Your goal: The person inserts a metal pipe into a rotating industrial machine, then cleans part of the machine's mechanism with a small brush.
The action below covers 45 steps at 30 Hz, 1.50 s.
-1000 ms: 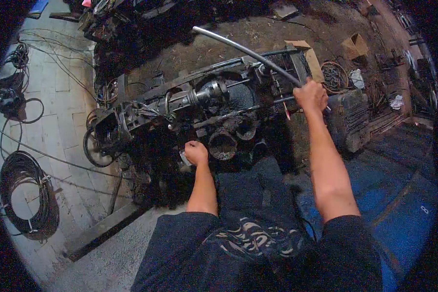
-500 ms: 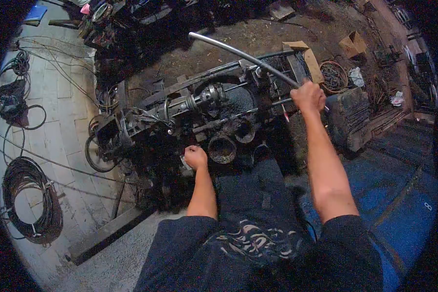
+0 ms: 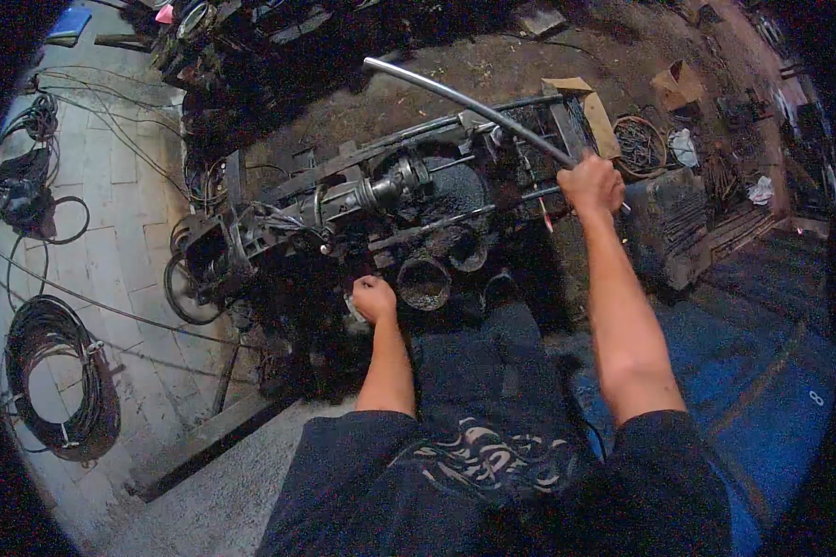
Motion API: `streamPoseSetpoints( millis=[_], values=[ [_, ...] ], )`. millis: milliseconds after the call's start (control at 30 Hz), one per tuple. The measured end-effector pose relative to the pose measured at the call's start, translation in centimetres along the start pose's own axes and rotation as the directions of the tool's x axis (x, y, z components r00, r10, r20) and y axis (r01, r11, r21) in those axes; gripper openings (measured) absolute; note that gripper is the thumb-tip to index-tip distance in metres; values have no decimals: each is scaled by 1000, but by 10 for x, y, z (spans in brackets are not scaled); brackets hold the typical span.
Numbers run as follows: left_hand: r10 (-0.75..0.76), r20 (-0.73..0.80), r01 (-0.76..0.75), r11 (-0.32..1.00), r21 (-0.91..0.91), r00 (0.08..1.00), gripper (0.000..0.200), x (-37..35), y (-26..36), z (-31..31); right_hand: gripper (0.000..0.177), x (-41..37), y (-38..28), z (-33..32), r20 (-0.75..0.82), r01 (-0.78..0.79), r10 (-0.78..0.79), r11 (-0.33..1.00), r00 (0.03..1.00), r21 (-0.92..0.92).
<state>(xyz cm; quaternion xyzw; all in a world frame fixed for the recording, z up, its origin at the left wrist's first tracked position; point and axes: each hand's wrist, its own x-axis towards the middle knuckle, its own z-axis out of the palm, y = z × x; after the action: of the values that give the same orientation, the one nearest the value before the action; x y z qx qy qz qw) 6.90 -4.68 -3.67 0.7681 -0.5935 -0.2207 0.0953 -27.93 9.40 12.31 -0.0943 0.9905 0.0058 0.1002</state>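
My right hand (image 3: 592, 184) is wrapped round a long metal rod (image 3: 446, 91), which slants up and to the left above the machine. A short end of the rod shows below the fist. My left hand (image 3: 374, 299) is closed in a fist low at the near side of the dark, greasy lathe-like machine (image 3: 362, 197). Something pale (image 3: 355, 310) shows at its left edge; what the fingers hold is hidden. Right of that fist stands a round tin (image 3: 424, 283) holding small bits, with dark chips (image 3: 460, 190) heaped behind it.
A coil of black cable (image 3: 51, 371) lies on the tiled floor at left. Near my right hand are a worn block (image 3: 669, 223), cardboard (image 3: 596, 121) and a round basket of scraps (image 3: 638, 146). A beam (image 3: 209, 446) lies at lower left.
The rod and my right hand have shifted very slightly; both hands keep the same closed grip. Otherwise the scene looks the same.
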Motion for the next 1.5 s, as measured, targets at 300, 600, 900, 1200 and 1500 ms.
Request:
streamPoseSetpoints(
  millis=[300, 600, 900, 1200, 1500],
  values=[
    [36, -27, -36, 999, 9, 999, 21, 2, -3, 6, 38, -2, 0, -4, -19, 27, -27, 999, 999, 19],
    [9, -14, -9, 999, 37, 1000, 26, -1, 1, 2, 37, 5, 3, 5, 32, 10, -10, 1000, 999, -21],
    [38, 17, -38, 999, 23, 999, 26, 6, -8, 10, 36, -3, 0, -4, -32, 5, -4, 1000, 999, 17],
    [12, 5, -12, 1000, -14, 1000, 23, 0, -1, 4, 33, 2, 2, 1, -50, 6, -5, 1000, 999, 24],
    [9, -44, -10, 1000, -2, 999, 21, 2, -3, 11, 32, 4, 5, 4, -45, 33, -34, 999, 998, -12]
  ],
)
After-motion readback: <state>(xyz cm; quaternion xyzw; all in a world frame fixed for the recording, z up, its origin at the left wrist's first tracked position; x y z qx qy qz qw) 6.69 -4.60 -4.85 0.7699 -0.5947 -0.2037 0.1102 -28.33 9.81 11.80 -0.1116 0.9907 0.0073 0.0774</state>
